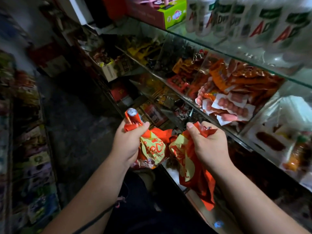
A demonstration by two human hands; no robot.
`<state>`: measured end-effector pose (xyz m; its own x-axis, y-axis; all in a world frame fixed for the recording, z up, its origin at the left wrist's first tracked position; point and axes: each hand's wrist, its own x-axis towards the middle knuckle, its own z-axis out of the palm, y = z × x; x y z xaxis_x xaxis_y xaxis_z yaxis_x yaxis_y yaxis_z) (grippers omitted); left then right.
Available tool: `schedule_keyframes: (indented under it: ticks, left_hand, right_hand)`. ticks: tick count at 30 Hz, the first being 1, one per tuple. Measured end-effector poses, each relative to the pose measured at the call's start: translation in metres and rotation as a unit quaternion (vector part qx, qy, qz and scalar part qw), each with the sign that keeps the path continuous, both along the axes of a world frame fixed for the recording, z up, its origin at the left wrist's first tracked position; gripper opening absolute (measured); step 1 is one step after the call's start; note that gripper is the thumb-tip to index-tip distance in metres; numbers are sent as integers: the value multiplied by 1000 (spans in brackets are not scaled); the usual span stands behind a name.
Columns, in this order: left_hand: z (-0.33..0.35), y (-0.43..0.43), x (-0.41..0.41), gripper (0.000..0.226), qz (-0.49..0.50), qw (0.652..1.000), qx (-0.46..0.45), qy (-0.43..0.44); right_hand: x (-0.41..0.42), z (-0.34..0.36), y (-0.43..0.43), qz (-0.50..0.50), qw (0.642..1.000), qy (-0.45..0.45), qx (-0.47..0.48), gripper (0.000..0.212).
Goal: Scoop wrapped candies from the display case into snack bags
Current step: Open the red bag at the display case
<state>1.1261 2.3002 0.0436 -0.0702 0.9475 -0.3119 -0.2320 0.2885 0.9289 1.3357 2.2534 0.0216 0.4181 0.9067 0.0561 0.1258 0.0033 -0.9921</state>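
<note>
My left hand (129,143) grips the gathered neck of a red and yellow snack bag (151,152), whose bunched top with a grey tip sticks up above my fist. The bag hangs below my fist, rounded as if filled. My right hand (208,144) pinches the crumpled top edge of a second red and yellow snack bag (190,168), which hangs long and loose down to the lower shelf edge. Both bags are held in front of the glass display case (219,46), beside its lower shelves of wrapped candies (168,98).
The case's upper shelf holds orange packets and vacuum-packed sausages (234,105). White bottles (244,19) and a green box (173,12) stand on the glass top. A rack of packaged goods (30,149) lines the left side, with a dark narrow aisle floor (76,115) between.
</note>
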Motion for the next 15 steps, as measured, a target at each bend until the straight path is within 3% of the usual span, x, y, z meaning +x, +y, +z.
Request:
schedule_keyframes:
  ticks: [7,10,15]
  left_hand:
    - [-55,95,-19,23,-87,994,-33,-50]
    - [-96,147,-35,30,-122,987,-81,-66]
    - [-146,216,-50,18,-222,956,-176,-84]
  right_hand:
    - [-34,-48,55,-76,997,-1,-12,55]
    - [-56,-86,80,-158,987,6,-14,53]
    - [-105,-125,124,-299,951,3,-71,51]
